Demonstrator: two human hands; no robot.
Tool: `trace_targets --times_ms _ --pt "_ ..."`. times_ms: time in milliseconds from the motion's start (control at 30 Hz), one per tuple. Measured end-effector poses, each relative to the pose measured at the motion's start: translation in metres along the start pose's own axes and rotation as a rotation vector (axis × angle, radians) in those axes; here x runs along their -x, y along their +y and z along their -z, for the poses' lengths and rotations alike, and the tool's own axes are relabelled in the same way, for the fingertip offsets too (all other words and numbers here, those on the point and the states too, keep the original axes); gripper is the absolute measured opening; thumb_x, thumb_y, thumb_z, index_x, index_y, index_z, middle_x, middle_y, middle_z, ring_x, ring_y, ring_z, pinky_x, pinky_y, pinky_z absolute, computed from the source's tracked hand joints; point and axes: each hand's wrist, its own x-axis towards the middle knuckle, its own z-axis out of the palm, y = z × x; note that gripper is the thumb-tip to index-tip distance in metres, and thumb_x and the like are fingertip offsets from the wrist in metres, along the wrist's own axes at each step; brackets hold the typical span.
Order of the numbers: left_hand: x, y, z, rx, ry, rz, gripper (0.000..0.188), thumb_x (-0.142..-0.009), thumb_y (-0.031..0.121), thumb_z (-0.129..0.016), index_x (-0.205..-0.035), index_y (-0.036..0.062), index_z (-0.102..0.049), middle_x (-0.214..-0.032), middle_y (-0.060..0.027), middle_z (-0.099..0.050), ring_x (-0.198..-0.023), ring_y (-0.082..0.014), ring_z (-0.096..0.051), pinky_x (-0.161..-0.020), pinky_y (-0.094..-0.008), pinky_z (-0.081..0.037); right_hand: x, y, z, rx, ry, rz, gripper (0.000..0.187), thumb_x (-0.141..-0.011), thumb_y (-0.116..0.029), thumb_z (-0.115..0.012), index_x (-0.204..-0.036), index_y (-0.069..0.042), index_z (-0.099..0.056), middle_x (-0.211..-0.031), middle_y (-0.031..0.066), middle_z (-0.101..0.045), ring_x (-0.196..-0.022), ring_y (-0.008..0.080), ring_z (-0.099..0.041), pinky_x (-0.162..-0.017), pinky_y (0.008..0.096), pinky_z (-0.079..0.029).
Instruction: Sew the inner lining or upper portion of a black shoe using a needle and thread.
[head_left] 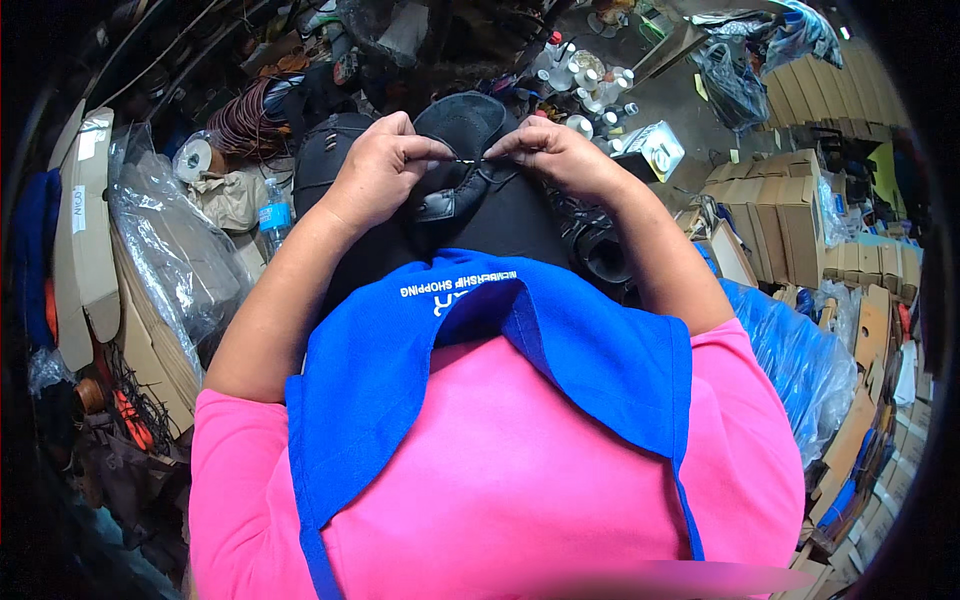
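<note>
A black shoe-like piece (460, 120) with a rounded, matte end rests across my dark-clothed lap. Above it, my left hand (392, 165) pinches one end of a thin cord (468, 161) between thumb and forefinger. The other end sits in a pinch of my right hand (545, 152), leaving a short, light-coloured stretch visible between the fingertips. A loop of dark cord hangs below the right fingers. Both hands are level and a small gap apart. On the left knee lies another black piece (328, 150), its kind unclear.
White bottles (590, 85) and a metal can (655, 150) stand ahead on the right. Cardboard boxes (775, 205) are stacked farther right. To the left are a plastic-wrapped bundle (180, 230), a water bottle (273, 215) and a cord coil (245, 120).
</note>
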Motion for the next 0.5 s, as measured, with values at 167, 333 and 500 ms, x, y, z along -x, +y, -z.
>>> trace_targets --times_ms 167,333,500 --pt "-0.0007 -0.0022 -0.0005 -0.012 -0.015 -0.026 0.021 -0.071 0.003 -0.069 -0.086 0.0159 -0.072 -0.070 -0.0064 -0.045 -0.070 -0.0229 -0.049 -0.065 -0.0344 -0.043 -0.0029 -0.0038 0.0021 0.031 -0.017 0.004 0.022 -0.085 -0.010 -0.058 -0.103 -0.018 -0.069 -0.091 0.0062 -0.055 -0.093 0.0195 -0.052 -0.086 0.0292 -0.041" --pt "-0.0031 -0.0013 0.0004 -0.050 -0.027 -0.017 0.020 -0.071 0.004 -0.068 -0.087 0.0155 -0.072 -0.071 -0.0068 -0.047 -0.073 -0.0239 -0.051 -0.067 -0.0344 -0.044 -0.0020 -0.0075 0.0037 -0.027 -0.034 -0.026 0.021 -0.084 -0.007 -0.058 -0.102 -0.012 -0.069 -0.088 0.0024 -0.056 -0.093 0.0162 -0.050 -0.088 0.0281 -0.038" --pt "-0.0039 -0.0008 0.0019 -0.031 -0.061 0.028 0.021 -0.071 0.004 -0.068 -0.088 0.0154 -0.072 -0.072 -0.0070 -0.049 -0.075 -0.0242 -0.052 -0.068 -0.0342 -0.044 -0.0009 -0.0082 0.0044 -0.043 -0.038 -0.042 0.023 -0.084 -0.006 -0.058 -0.104 -0.012 -0.069 -0.087 0.0023 -0.055 -0.091 0.0159 -0.049 -0.087 0.0276 -0.038"
